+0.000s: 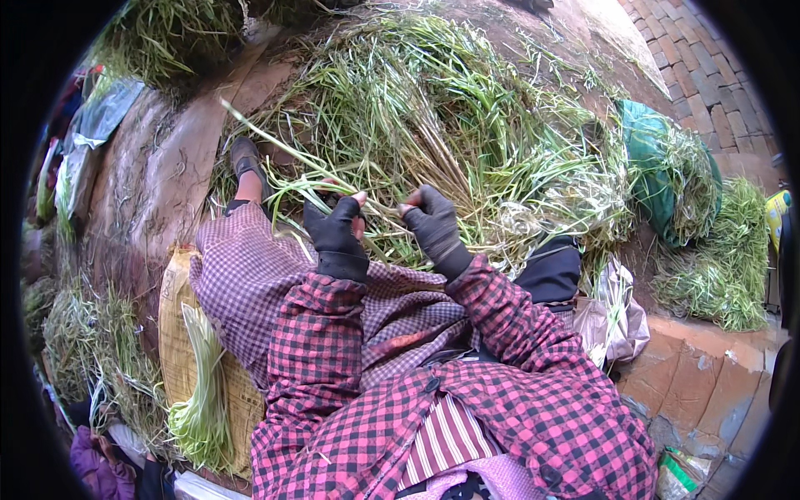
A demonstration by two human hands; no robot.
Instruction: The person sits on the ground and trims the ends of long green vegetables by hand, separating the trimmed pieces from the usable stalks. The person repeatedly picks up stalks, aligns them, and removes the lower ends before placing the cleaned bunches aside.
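My left hand (337,237), in a dark fingerless glove, grips a long green plant stalk (275,139) with trailing leaves. The stalk slants up to the left, past the hand. My right hand (436,226), gloved the same way, is closed at the stalk's thin, pale lower end, with thumb and forefinger together. Both hands are above my checked apron (250,250), at the near edge of a large heap of loose green stalks and leaves (400,94). Brownish stems (447,156) lie in the heap just beyond my right hand.
At left, a tidy bundle of pale stems (203,387) lies on a yellow woven sack (175,312). A green sack (650,169) with stalks and another green pile (719,269) are at right. Another person (103,462) handles stems at lower left. Brick paving (719,75) shows at upper right.
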